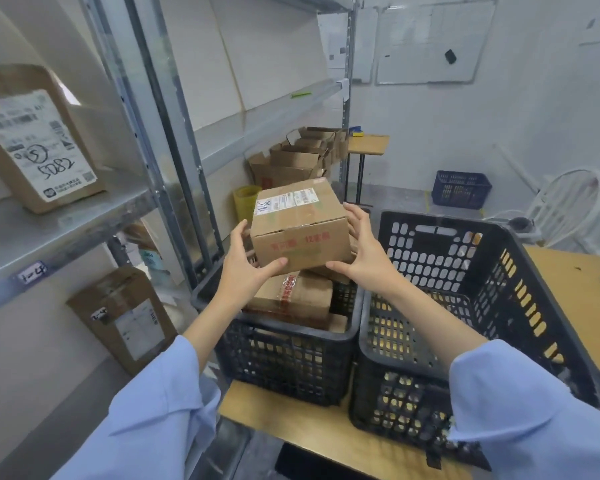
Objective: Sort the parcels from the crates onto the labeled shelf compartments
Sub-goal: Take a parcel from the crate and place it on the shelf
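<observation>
A brown cardboard parcel (300,225) with a white shipping label and red print is held above the left black crate (284,355). My left hand (245,261) grips its left side with the thumb under the front edge. My right hand (362,249) grips its right side. More brown parcels (291,297) lie in the left crate below. The right black crate (465,306) looks empty. On the left stands the metal shelf (70,233), with a tag reading 1-4 (31,271), a labeled parcel marked 5082 (37,140) on it, and another parcel (125,317) one level down.
Both crates sit on a wooden table (326,434). Open cardboard boxes (298,157) and a yellow roll (245,200) stand behind the shelf post. A small desk (368,144), a blue crate (461,188) and a white chair (572,206) are farther back near the wall.
</observation>
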Motion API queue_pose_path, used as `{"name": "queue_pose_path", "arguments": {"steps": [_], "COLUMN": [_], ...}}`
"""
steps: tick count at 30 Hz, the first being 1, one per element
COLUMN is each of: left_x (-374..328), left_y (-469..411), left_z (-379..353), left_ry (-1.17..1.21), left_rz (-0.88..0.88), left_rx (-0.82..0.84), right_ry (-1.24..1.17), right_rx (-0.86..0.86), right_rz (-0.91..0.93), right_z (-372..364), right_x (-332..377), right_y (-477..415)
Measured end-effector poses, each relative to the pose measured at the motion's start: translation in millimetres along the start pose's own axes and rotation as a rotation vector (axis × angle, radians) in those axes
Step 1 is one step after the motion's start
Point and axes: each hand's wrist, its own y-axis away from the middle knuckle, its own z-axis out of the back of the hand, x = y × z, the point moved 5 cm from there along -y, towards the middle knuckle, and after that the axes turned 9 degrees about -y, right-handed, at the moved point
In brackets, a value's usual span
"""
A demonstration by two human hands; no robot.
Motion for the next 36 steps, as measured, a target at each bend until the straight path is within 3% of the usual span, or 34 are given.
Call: {"name": "queue_pose_path", "arguments": {"steps": [5, 13, 21, 28, 36], "left_x": [-13, -44, -53, -55, -50], "left_y": [33, 122, 200, 261, 339], "left_z": [-11, -13, 31, 73, 112], "left_ry": [-0.077, -0.047, -0.106, -0.264, -0.272], "left_rz": [0.009, 0.111, 0.241, 0.265, 0.357], "left_rx": [-0.119, -0.315, -0.471, -0.606, -0.747], "right_ry": [0.085, -0.118, -0.259, -0.139, -0.276], "right_rx": [0.077, 0.278, 0.492, 0.615, 0.759], "right_rz": [0.116, 0.099, 0.111, 0.307, 0.371], "right_z": [16, 10, -42, -99, -167], "right_x": [-4, 12, 45, 75, 105], "right_y": [9, 43, 73, 98, 138]}}
